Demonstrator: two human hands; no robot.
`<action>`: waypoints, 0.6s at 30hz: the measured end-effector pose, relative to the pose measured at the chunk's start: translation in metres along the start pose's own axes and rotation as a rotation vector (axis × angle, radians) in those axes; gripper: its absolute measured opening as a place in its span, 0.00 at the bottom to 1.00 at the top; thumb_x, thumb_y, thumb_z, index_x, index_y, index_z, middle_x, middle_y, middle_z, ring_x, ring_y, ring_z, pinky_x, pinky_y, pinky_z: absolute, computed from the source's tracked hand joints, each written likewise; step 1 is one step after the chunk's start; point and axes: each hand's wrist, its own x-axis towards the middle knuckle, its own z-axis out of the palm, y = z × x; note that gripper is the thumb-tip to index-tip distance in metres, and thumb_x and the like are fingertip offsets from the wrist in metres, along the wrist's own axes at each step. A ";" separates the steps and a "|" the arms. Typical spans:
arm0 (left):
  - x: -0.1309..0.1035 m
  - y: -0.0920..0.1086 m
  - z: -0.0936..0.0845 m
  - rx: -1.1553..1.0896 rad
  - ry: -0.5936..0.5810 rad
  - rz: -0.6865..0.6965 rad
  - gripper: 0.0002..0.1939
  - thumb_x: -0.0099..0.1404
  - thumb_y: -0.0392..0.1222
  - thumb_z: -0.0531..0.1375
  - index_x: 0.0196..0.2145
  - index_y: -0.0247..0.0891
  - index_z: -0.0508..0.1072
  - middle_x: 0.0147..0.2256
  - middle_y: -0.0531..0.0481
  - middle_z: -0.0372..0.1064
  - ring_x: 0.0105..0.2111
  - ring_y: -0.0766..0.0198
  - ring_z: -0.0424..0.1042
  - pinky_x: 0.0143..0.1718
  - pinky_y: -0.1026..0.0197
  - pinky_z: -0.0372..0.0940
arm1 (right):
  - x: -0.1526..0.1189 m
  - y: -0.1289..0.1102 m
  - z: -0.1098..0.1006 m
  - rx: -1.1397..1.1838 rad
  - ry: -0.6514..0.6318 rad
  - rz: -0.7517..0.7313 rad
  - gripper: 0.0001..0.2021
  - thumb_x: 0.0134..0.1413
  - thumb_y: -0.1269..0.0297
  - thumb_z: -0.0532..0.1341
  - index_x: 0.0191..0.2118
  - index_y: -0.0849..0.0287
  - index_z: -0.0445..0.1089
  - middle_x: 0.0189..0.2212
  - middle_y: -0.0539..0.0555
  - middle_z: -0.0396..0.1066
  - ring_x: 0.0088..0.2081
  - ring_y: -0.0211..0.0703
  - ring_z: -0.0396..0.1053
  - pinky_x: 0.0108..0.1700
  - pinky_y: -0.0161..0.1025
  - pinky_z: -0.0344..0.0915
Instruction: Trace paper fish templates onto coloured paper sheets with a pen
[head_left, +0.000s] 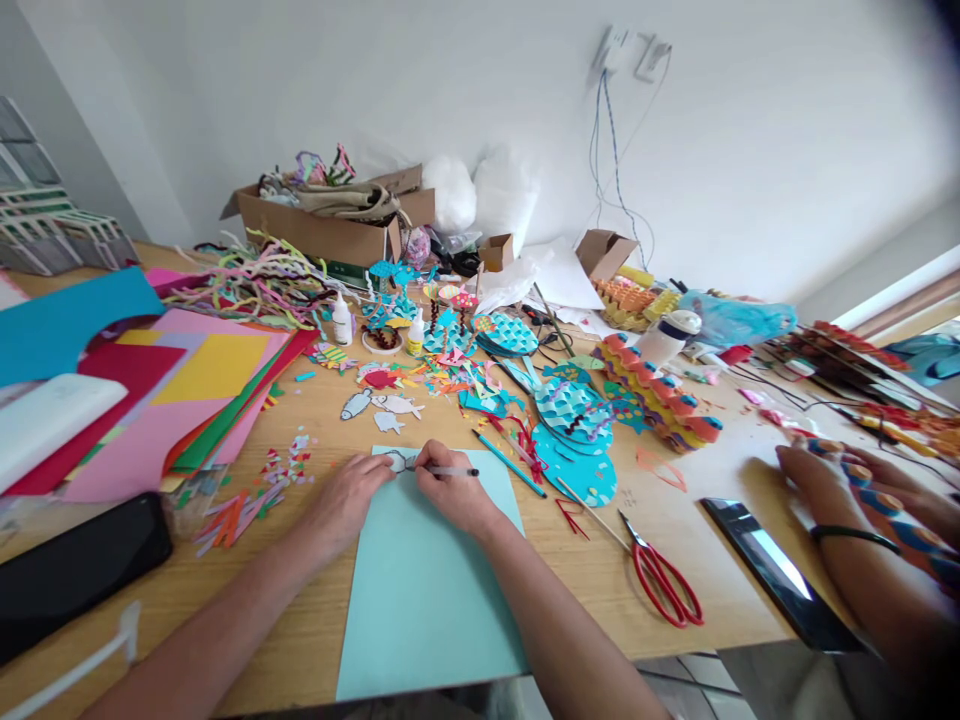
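Note:
A sheet of light blue paper [435,600] lies at the table's front, under both hands. My right hand [454,490] grips a pen [456,471] with a clear barrel and dark end; its tip is at the paper's top edge. There a small pale shape [397,461] with a dark outline shows, perhaps a fish; whether it is drawn or a cutout I cannot tell. With fingers stretched out, my left hand [360,490] rests flat at the paper's upper left corner, fingertips touching that shape. Just beyond lie outlined paper fish [397,404].
Red-handled scissors [664,575], a blue pencil [510,463] and a phone [780,570] lie to the right. A co-worker's hands [832,490] hold a painted strip. Coloured sheets [210,370] and a black phone [82,560] are left; glue bottles [343,320] and a cardboard box [322,230] stand behind.

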 end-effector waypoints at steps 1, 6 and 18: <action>0.001 0.000 -0.002 -0.004 -0.010 -0.002 0.15 0.61 0.30 0.48 0.39 0.37 0.72 0.42 0.46 0.72 0.43 0.59 0.68 0.45 0.56 0.65 | 0.000 0.000 0.000 0.017 -0.005 0.006 0.05 0.42 0.74 0.52 0.26 0.57 0.63 0.19 0.44 0.61 0.21 0.33 0.56 0.23 0.29 0.52; 0.006 -0.004 -0.004 -0.016 -0.031 -0.032 0.17 0.59 0.27 0.47 0.37 0.37 0.72 0.36 0.47 0.73 0.40 0.60 0.69 0.44 0.57 0.65 | -0.001 -0.004 0.000 0.062 -0.040 -0.028 0.05 0.41 0.74 0.52 0.26 0.58 0.62 0.19 0.44 0.60 0.21 0.33 0.56 0.23 0.28 0.52; 0.004 -0.005 0.000 -0.109 0.028 -0.014 0.19 0.57 0.27 0.46 0.37 0.38 0.73 0.37 0.47 0.73 0.40 0.61 0.69 0.44 0.57 0.64 | 0.000 -0.007 0.004 -0.008 -0.020 -0.051 0.06 0.41 0.75 0.52 0.24 0.58 0.62 0.18 0.44 0.60 0.21 0.32 0.56 0.24 0.28 0.53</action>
